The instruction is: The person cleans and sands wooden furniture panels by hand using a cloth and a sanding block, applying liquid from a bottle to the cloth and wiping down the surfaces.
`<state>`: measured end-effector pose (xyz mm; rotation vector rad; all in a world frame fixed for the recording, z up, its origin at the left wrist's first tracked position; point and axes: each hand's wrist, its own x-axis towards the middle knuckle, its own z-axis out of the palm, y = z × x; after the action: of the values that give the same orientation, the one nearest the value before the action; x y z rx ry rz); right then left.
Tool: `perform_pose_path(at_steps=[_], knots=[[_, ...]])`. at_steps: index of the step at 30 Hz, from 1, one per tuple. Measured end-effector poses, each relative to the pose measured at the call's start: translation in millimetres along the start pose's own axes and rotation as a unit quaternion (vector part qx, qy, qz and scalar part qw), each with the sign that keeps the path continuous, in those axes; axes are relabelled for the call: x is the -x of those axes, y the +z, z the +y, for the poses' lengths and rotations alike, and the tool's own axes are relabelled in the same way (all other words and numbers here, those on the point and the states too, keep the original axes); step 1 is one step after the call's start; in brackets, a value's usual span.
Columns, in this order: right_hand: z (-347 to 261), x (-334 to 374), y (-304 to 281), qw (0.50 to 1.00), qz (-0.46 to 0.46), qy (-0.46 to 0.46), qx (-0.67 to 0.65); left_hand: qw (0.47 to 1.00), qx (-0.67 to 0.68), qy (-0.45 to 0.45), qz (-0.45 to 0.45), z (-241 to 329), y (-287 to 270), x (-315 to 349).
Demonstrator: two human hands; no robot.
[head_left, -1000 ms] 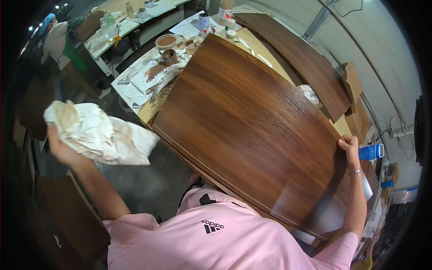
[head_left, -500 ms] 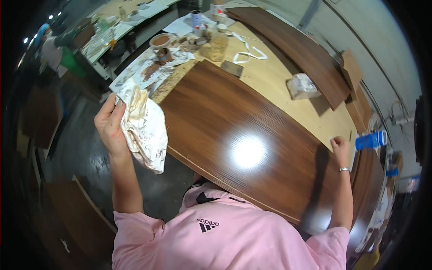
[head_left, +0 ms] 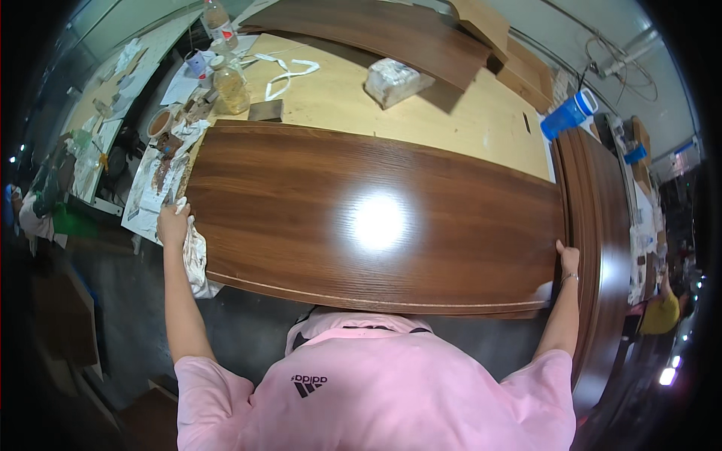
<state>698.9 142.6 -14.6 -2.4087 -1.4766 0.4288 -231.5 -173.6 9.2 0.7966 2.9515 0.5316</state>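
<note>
A dark brown wood-grain board (head_left: pixel 293 203) lies lengthwise in front of me, with a bright lamp glare on its glossy face. At its left end my left hand (head_left: pixel 174 224) is closed on a stained white rag (head_left: pixel 195 259), which hangs down beside the board's edge. My right hand (head_left: pixel 569 261) grips the board's right end, thumb at the top edge and the other fingers mostly hidden. The board rests on a tan worktable (head_left: pixel 331 94), its near edge close to my body.
More brown boards (head_left: pixel 602 225) stand at the right, beside a blue bottle (head_left: pixel 568 114). A white wrapped block (head_left: pixel 392 81) props another board (head_left: pixel 376 30) at the back. A yellowish jar (head_left: pixel 231 90) and a brown-filled bowl (head_left: pixel 160 124) sit back left. A person in yellow (head_left: pixel 662 312) is far right.
My left hand has lowered the rag from the air to the board's left end. My right hand has come down onto the right end. The view has turned to the right.
</note>
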Motion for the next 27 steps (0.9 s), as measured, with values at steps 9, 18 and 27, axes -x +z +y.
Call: perform_pose_path(at_steps=[9,18,27], knots=[[-9,33,1,0.994,0.1,-0.02,0.028,0.997,-0.01,-0.047,0.054,32,5,5],[-116,59,31,0.949,0.137,-0.285,0.003,0.931,0.283,0.227,0.026,155,-11,105],[-340,276,124,0.85,-0.092,-0.485,-0.183,0.853,0.331,0.395,-0.08,168,-52,121]])
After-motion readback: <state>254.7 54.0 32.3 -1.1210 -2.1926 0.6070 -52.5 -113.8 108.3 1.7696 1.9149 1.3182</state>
